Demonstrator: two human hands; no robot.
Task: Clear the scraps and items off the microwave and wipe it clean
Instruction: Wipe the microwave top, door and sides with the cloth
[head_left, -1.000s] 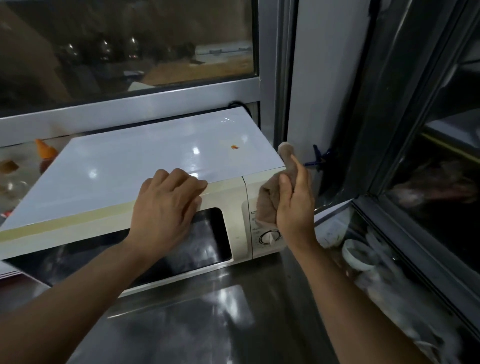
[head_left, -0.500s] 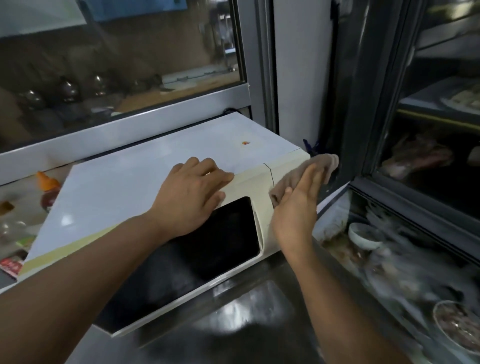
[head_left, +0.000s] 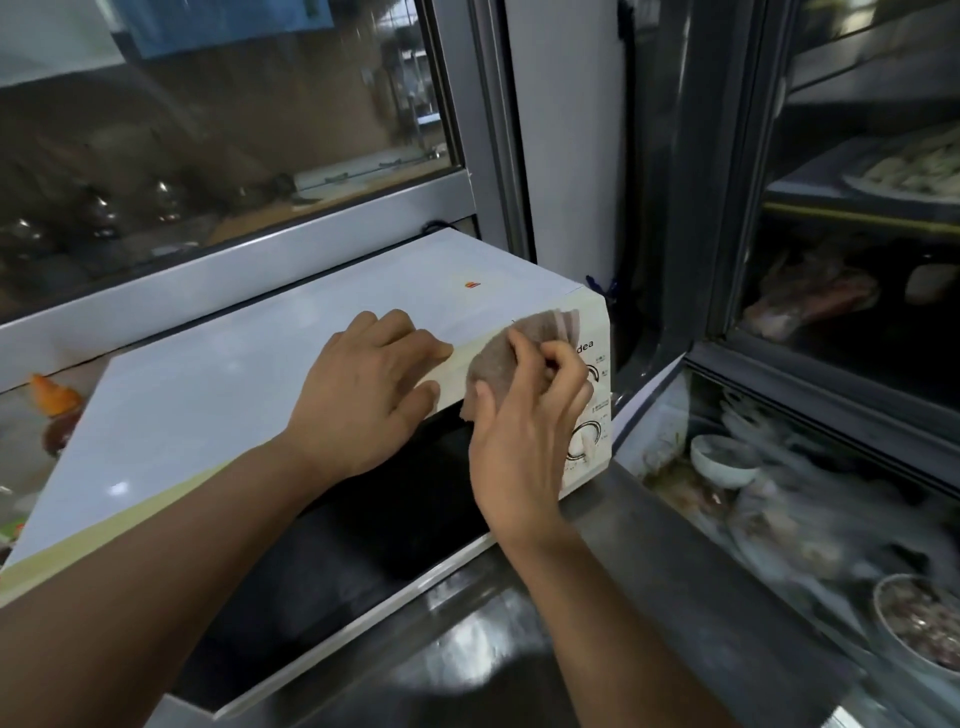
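A white microwave (head_left: 218, 395) with a dark door stands on a steel counter. My left hand (head_left: 363, 389) lies flat on its front top edge, fingers spread, holding nothing. My right hand (head_left: 524, 431) presses a brownish cloth (head_left: 498, 353) against the upper part of the control panel, just left of the dials (head_left: 584, 441). A small orange and red scrap (head_left: 473, 283) sits on the microwave's top near the back right.
A window frame (head_left: 234, 270) runs behind the microwave. To the right, a glass-fronted case holds a white bowl (head_left: 719, 460) and plates of food. An orange-capped bottle (head_left: 54, 402) stands at the left. The steel counter (head_left: 519, 665) lies in front.
The view shifted, bringing the panel's front into sight. My right hand with the cloth moved from the panel's right top corner left onto its upper front. My left hand stayed on the front edge.
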